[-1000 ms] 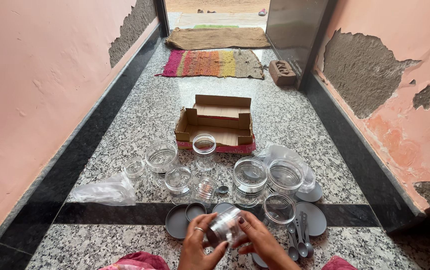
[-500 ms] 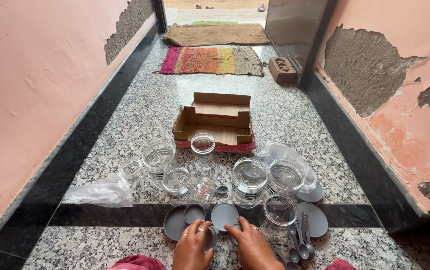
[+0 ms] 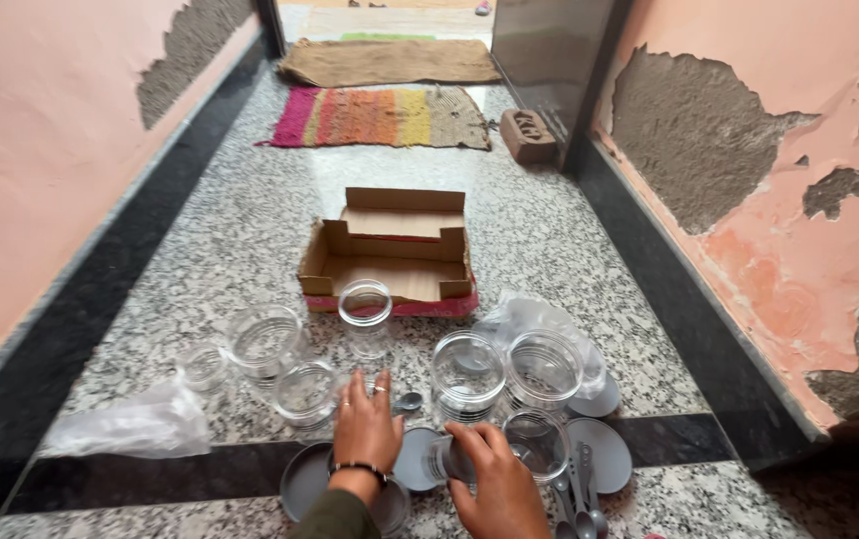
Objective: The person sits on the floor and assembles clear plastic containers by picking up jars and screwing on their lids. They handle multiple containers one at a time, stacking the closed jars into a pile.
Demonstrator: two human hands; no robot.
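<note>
Clear plastic, ribbed at the neck: a small jar (image 3: 446, 461) lies on its side on the granite floor (image 3: 250, 230), atop the grey lids (image 3: 302, 479) near the lower edge of view. The right hand (image 3: 494, 479) curls over it, fingers bent around the body. The left hand (image 3: 365, 427) reaches forward, palm down, fingers extended and loosely together, fingertips at a small jar that it mostly hides; whether it grips anything cannot be told. Other open jars (image 3: 467, 371) stand in a loose row just beyond, with grey spoons (image 3: 579, 489) at the right and a crumpled plastic bag (image 3: 125, 424) at the left. An open cardboard box (image 3: 390, 250) sits further off. Pink plastered walls (image 3: 40, 170), flaking in patches, flank the narrow passage; a striped mat (image 3: 380, 118) lies at its far end.
</note>
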